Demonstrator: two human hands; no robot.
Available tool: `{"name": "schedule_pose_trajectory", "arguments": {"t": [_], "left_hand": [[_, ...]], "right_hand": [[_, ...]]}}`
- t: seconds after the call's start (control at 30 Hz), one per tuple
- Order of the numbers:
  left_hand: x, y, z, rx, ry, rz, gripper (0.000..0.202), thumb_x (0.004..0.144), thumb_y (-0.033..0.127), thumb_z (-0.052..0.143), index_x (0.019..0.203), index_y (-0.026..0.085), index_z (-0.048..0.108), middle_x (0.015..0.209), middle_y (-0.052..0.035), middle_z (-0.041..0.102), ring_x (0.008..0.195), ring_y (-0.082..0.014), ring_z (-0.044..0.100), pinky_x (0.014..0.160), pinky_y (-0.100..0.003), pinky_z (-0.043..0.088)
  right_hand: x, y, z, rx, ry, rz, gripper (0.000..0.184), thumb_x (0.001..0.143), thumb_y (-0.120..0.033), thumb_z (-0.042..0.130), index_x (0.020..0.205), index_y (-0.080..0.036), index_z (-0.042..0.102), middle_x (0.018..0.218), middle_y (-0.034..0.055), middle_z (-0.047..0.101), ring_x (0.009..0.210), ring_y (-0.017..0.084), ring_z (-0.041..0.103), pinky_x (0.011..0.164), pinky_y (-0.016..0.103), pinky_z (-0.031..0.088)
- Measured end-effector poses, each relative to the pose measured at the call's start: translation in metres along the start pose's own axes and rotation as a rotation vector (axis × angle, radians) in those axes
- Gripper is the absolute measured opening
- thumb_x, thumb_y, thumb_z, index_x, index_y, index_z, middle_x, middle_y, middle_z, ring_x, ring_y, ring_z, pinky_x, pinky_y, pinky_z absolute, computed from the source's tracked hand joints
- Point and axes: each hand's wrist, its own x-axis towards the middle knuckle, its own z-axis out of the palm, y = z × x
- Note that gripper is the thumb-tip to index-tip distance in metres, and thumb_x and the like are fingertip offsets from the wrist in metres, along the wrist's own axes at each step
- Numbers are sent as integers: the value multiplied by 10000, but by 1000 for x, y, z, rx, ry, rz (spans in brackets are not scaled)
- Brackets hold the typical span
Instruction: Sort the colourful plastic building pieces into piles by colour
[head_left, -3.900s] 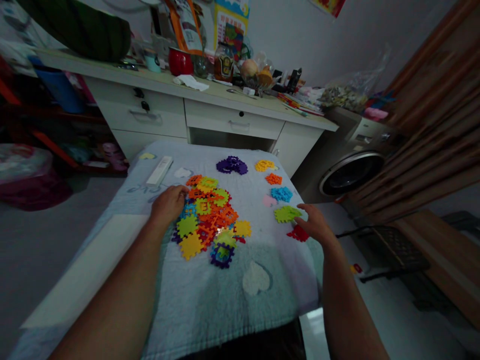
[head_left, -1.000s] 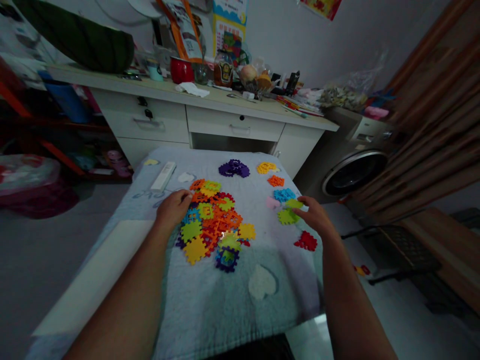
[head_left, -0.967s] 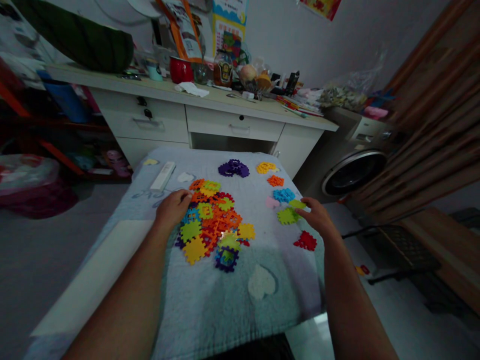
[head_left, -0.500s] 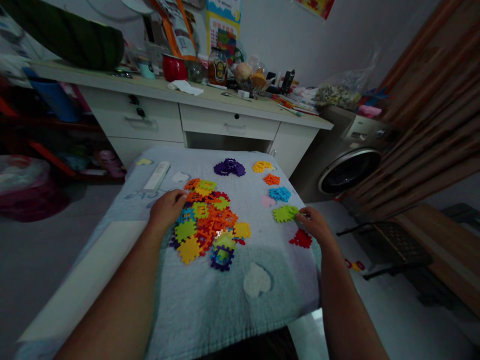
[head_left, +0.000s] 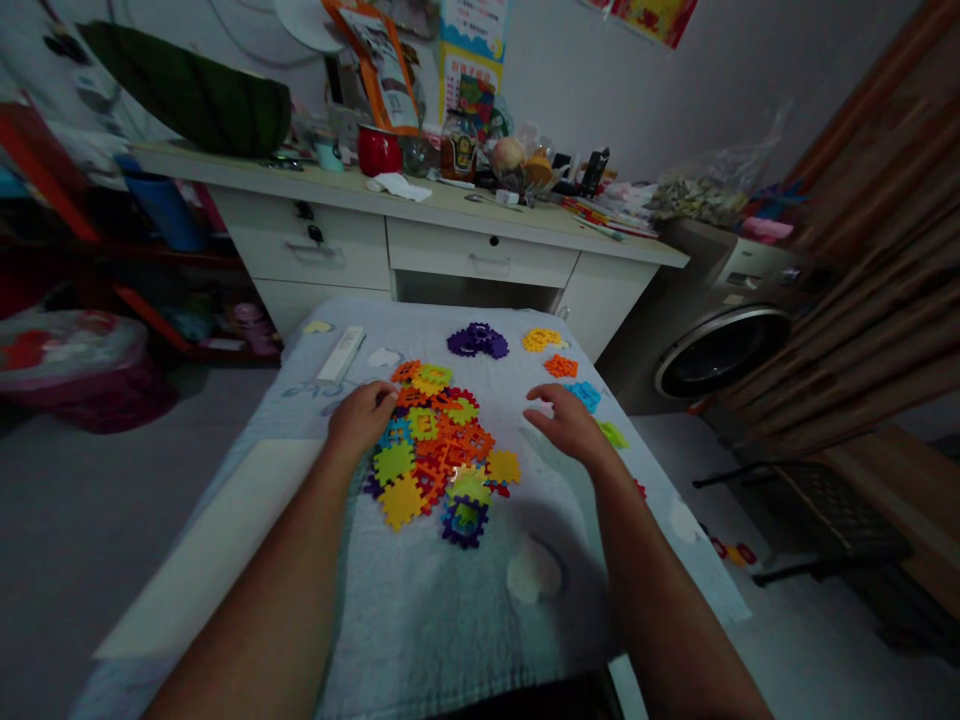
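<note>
A heaped pile of colourful notched plastic puzzle tiles [head_left: 450, 445] lies mid-table. At the pile's left edge is my left hand [head_left: 361, 412], fingers curled and thumb pressed to them; whatever is in the pinch cannot be made out. My right hand [head_left: 564, 422] hovers right of the pile, thumb and fingers apart, nothing between them. Sorted by colour around it are purple tiles [head_left: 478, 341], yellow tiles [head_left: 540, 340], orange tiles [head_left: 561, 367] and blue tiles [head_left: 586, 396]. My right hand and forearm partly cover the green tiles [head_left: 613, 435] and red tiles [head_left: 640, 489].
A pale cloth [head_left: 420, 620] covers the table, with a white remote-like box [head_left: 342, 355] at its left. Behind stands a white cabinet [head_left: 315, 240] with a jar, a red pot and a large watermelon piece [head_left: 195, 100] on top. A washing machine [head_left: 697, 310] stands to the right.
My right hand has let go of the green tiles and moved left toward the pile. My left hand stays at the pile's edge. The camera view has swung slightly left.
</note>
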Motion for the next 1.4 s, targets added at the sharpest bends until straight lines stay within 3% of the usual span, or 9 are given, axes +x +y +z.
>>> {"name": "schedule_pose_trajectory", "arguments": {"t": [0.17,0.4,0.63,0.77,0.97,1.07,1.23,1.4], "left_hand": [[1,-3,2,-40,7,23,302,864,388,432,968,218,658,1034,-53,709,955,-206,634,808,-294,458],[-1,-1,0,-70,15,12,264,865,360,442,945,224,654,1014,-43,711,949,-204,633,803,-299,466],[-1,1,-1,-82,2,-6,244,860,357,456,937,231,651,1001,-31,716,935,-201,639,769,-292,460],[-2,2,-2,-92,5,3,251,859,359,451,932,225,651,1006,-36,712,934,-200,636,784,-294,462],[-1,-3,0,-97,4,-5,257,845,373,462,935,224,650,993,-36,712,920,-199,639,777,-290,468],[1,-4,2,-92,-8,-8,265,832,376,473,953,222,651,1011,-39,713,932,-201,638,770,-286,464],[1,-3,1,-71,-13,-21,287,828,386,465,960,215,653,995,-41,714,914,-205,643,753,-287,450],[0,0,0,-53,-4,-31,280,829,376,458,950,219,655,1010,-34,718,913,-202,645,742,-279,441]], "right_hand": [[56,-46,50,20,-156,-138,222,839,-249,642,1052,-188,658,1117,83,669,1035,204,607,959,373,445],[100,-55,105,102,-124,7,592,789,-348,702,1328,-182,522,1345,132,573,1243,267,522,1063,431,380],[104,-51,122,94,-110,-73,235,826,-217,640,1056,-173,660,1099,85,654,1049,207,587,960,347,431],[101,-53,105,88,-79,-122,201,767,-188,681,967,-199,663,1022,50,634,999,199,568,945,355,434],[83,-41,54,41,-93,-179,235,746,-103,623,967,-181,640,1025,57,604,1008,197,552,947,352,427],[59,-20,25,-27,-108,-178,277,745,-66,590,997,-174,635,1080,72,603,1053,200,555,988,360,411],[4,37,-21,-186,-141,-69,304,759,-85,586,1042,-183,634,1134,86,625,1097,223,561,1012,395,402],[-45,81,-48,-336,-107,61,342,782,-136,592,1114,-205,635,1199,90,640,1123,247,575,1010,401,401]]}}
